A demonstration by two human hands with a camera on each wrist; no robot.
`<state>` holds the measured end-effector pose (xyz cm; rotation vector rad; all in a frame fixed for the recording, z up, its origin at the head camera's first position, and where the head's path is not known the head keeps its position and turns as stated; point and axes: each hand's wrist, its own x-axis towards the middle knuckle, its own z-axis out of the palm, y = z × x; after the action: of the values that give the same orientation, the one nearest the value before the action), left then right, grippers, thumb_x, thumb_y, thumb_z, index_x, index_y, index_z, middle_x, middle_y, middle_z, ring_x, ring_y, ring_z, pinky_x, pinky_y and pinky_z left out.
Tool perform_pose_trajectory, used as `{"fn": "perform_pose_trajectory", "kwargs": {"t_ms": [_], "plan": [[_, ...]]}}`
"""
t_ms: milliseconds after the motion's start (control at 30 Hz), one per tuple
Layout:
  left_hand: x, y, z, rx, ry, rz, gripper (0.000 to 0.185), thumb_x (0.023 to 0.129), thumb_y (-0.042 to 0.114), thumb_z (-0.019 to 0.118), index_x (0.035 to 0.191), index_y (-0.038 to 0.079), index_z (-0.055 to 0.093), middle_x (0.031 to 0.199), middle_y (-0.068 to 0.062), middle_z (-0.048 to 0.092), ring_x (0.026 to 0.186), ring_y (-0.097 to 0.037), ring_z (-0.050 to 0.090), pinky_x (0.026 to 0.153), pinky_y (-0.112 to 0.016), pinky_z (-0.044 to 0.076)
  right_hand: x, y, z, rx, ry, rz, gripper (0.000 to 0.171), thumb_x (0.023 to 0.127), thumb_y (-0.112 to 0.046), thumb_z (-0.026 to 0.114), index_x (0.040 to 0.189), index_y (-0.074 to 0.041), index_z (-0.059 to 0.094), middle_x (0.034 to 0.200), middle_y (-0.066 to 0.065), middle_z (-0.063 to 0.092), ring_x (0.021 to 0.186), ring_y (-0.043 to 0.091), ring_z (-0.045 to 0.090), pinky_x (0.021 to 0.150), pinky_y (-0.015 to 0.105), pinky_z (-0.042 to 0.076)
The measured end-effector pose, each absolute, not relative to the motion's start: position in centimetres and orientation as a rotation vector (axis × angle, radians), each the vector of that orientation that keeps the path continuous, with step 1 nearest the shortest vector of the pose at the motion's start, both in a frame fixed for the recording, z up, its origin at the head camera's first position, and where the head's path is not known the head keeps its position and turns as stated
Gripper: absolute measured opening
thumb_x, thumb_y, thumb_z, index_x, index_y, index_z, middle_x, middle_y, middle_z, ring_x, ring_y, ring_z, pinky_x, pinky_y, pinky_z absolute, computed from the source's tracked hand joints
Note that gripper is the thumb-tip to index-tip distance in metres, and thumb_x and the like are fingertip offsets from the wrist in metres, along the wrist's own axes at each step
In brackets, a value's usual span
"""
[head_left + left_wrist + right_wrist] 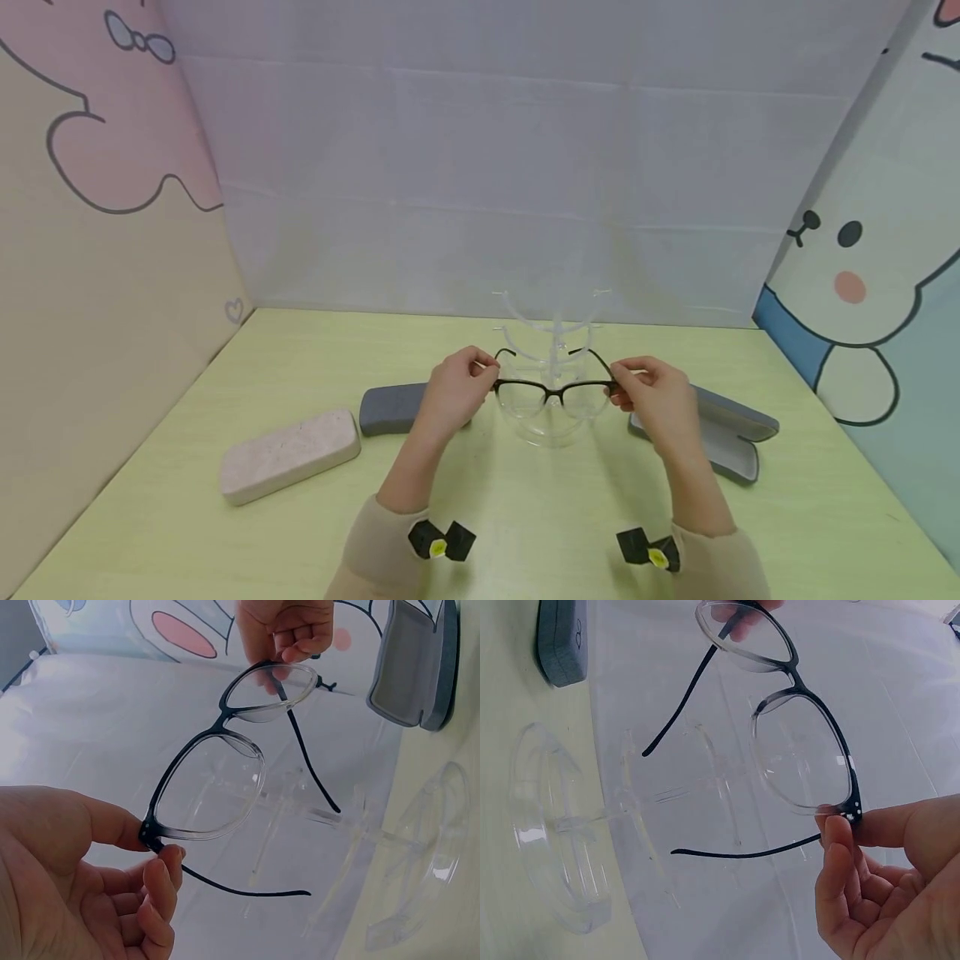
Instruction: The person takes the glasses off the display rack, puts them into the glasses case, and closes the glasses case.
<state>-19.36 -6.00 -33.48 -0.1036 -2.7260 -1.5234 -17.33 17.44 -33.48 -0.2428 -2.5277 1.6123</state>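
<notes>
Here, at the bottom of the head view, we see two beige sleeves, each with a small black and yellow marker at the wrist. Just above them, in the centre of the frame, our left hand [450, 392] and our right hand [654, 398] hold a pair of black-rimmed glasses [553, 388] between them, raised above the pale green table [525, 517]. Each hand pinches one outer corner of the frame with thumb and fingers curled at the hinge. The temple arms are unfolded and point away from us.

In the left wrist view, the glasses [217, 780] run from our thumb and forefinger at lower left to the other hand at the top centre. In the right wrist view, the glasses [802, 742] run from our fingertips at lower right up to the top centre.

Directly behind the glasses stands a clear plastic display stand [551, 333] with curved arms. Left of centre lies a closed grey case [390, 408], and further left a closed pale pink case [288, 454]. Right of centre, an open grey case [731, 433] lies beside our right hand. At the back, a lilac backdrop [510, 167] fills the upper frame, with cartoon-printed panels on both sides.
</notes>
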Motion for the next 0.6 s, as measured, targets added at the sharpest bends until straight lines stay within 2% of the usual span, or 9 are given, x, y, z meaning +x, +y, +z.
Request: {"fn": "perform_pose_trajectory", "kwargs": {"t_ms": [300, 500, 600], "plan": [[-18.5, -6.6, -32.3, -0.16, -2.707, -1.554, 0.018, 0.089, 0.025, 0.054, 0.096, 0.013, 0.065, 0.072, 0.001, 0.062, 0.061, -0.014, 0.057, 0.059, -0.028, 0.045, -16.2, 17.2, -32.0, -0.223, -2.494, 1.66, 0.036, 0.089, -0.028, 0.058, 0.107, 0.003, 0.059, 0.062, -0.009, 0.064, 0.056, 0.005, 0.06, 0.057, 0.02, 0.051], [-18.1, -6.9, -31.9, -0.176, -2.692, -1.597, 0.013, 0.089, 0.023, 0.055, 0.09, 0.014, 0.065, 0.07, 0.0, 0.06, 0.068, -0.025, 0.06, 0.06, -0.028, 0.045, -15.4, 17.1, -31.1, -0.198, -2.483, 1.657, 0.037, 0.089, -0.029, 0.058, 0.106, 0.004, 0.059, 0.06, -0.01, 0.062, 0.056, 0.005, 0.059, 0.058, 0.02, 0.05], [-18.0, -7.0, -31.7, -0.181, -2.683, -1.641, 0.013, 0.089, 0.022, 0.055, 0.09, 0.014, 0.064, 0.071, -0.002, 0.06, 0.066, -0.023, 0.058, 0.06, -0.028, 0.045, -15.0, 17.1, -30.8, -0.177, -2.462, 1.656, 0.036, 0.089, -0.028, 0.059, 0.105, 0.004, 0.059, 0.06, -0.011, 0.062, 0.057, 0.005, 0.058, 0.059, 0.021, 0.051]]}}
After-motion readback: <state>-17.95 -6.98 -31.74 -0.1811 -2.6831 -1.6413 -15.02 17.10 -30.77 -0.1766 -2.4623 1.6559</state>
